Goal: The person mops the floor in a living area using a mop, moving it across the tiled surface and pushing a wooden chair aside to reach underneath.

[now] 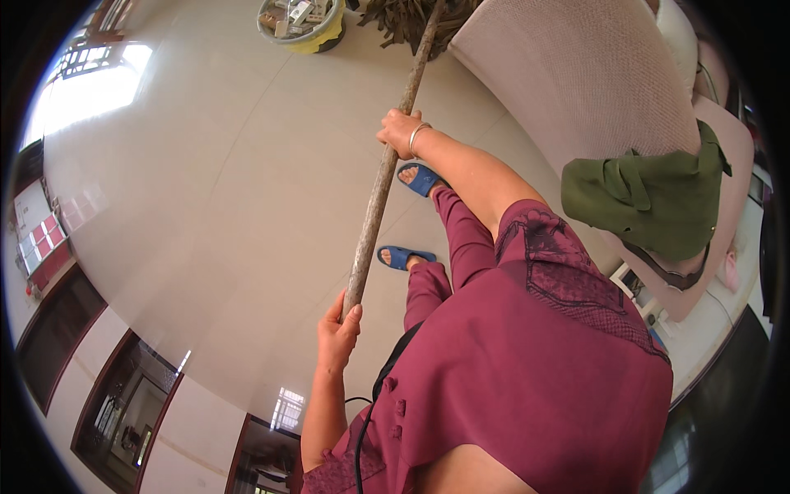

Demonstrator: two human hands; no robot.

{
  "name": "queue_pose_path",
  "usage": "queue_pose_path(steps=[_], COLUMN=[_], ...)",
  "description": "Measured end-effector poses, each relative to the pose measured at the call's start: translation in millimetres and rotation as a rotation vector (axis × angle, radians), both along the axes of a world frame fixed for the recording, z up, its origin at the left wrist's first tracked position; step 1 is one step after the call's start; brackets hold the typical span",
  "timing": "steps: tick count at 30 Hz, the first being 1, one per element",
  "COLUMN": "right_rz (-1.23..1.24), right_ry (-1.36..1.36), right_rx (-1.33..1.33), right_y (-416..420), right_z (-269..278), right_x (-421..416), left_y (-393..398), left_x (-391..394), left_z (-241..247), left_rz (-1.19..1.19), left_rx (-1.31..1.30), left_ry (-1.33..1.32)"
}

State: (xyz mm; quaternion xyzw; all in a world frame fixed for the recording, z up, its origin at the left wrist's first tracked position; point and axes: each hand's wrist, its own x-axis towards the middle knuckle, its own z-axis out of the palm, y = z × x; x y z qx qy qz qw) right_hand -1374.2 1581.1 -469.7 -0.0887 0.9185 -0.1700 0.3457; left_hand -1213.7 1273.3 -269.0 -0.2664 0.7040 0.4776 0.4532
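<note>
A long, rough wooden pole point(376, 207) slants across the middle, its far end over a mop head of dark brown cloth strips point(401, 21) on the floor. My right hand point(401, 131), with a silver bangle point(416, 139) at the wrist, grips the pole partway along. Lower down, my left hand point(339, 336) is closed round the near end, thumb along the wood. Beneath and beside the pole, my feet in blue slippers point(404, 256) stand on pale floor tiles point(247, 185).
A round bin with a yellow liner point(324, 42), filled with litter, stands at the top. A fabric-covered sofa point(574, 68) is at the right, a green garment point(648, 197) draped over it. Dark-framed doorways point(126, 407) line the lower left; a red and white box point(46, 244) lies at the far left.
</note>
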Motion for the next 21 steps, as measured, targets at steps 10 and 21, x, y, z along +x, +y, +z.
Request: queue_pose_path(steps=[10, 21], right_rz=[0.367, 0.624], right_ry=[-0.053, 0.046], right_rx=[-0.207, -0.681], right_y=[-199.5, -445.4], right_z=[50.4, 163.8], right_x=[107.6, 196.4], left_y=[-162.4, -211.1], left_x=[127.4, 249.7], left_z=[107.0, 306.3], left_rz=[0.282, 0.046], left_rx=[-0.308, -1.164], left_ry=[-0.009, 0.085])
